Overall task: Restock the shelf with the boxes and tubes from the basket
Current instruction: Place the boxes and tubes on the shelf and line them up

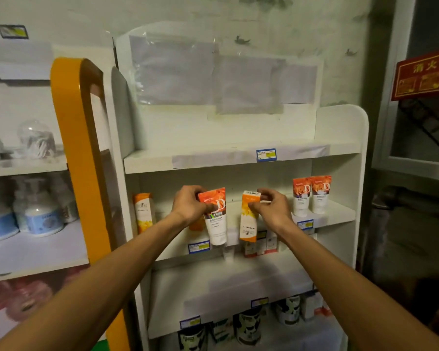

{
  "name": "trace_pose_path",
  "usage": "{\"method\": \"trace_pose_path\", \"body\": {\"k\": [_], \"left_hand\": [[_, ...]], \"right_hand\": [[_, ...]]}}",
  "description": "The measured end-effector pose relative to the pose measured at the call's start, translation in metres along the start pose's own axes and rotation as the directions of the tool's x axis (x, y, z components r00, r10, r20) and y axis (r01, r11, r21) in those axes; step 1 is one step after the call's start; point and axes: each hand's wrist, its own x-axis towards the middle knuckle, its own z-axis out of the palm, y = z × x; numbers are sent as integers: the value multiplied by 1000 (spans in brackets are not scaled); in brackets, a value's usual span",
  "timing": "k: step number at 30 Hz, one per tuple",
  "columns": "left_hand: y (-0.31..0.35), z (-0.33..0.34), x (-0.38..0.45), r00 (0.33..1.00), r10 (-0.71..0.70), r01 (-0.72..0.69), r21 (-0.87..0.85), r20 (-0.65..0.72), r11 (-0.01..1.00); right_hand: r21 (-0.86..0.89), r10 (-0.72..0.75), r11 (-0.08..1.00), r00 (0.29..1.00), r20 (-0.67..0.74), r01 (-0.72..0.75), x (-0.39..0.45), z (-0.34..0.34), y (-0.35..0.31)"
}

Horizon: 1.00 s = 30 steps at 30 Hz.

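White shelf unit, several tiers, standing against a pale wall. Left hand: closed around the upper part of an orange-and-white tube marked with a large "D", held upright, cap end down, in front of the middle tier. Right hand: fingers pinched on the top edge of an orange-and-white box, held upright just right of the tube, the two items near but apart. Both items hang in front of the middle shelf's front edge; whether either touches the shelf cannot be told. Middle tier, far right: two matching tubes standing side by side, touching. Middle tier, far left: one orange-and-white box standing upright. Blue price labels fixed to the shelf edges. Tier below: small orange-and-white boxes, partly hidden behind the right forearm. Lowest visible tier: black-and-white patterned containers. To the left, an orange-edged side panel, and beyond it a second shelf carrying blue-and-white pump bottles, blurred. Upper right: a red sign with yellow characters.
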Motion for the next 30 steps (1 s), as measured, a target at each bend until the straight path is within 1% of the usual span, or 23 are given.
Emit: {"method": "trace_pose_path", "body": {"k": [5, 11, 13, 16, 21, 25, 27, 30], "left_hand": [[10, 30, 20, 999, 41, -39, 104, -17, 994], [-2, 65, 48, 999, 44, -41, 163, -16, 986], [-5, 71, 56, 999, 28, -23, 162, -26, 986], [-8, 73, 70, 999, 14, -8, 199, -32, 980], [-11, 65, 87, 998, 11, 4, 245, -60, 969], [-7, 62, 92, 998, 5, 10, 239, -59, 971], [-7, 60, 94, 997, -5, 24, 241, -79, 970], [-7, 56, 92, 996, -16, 37, 238, -90, 971]], "right_hand": [[-38, -22, 999, 1000, -21, 21, 27, -7, 15], [-56, -33, 998, 997, -67, 30, 56, -10, 36], [-78, -21, 997, 999, -36, 19, 62, -7, 43], [-204, -8, 979, 998, 65, 21, 63, -1, 60], [-208, -70, 975, 996, 50, 79, 68, 15, 76], [-240, -102, 964, 993, 65, 114, 78, 39, 77], [-268, -91, 956, 991, 101, 116, 81, 48, 78], [-300, -32, 951, 990, 135, 72, 78, 46, 84]]}}
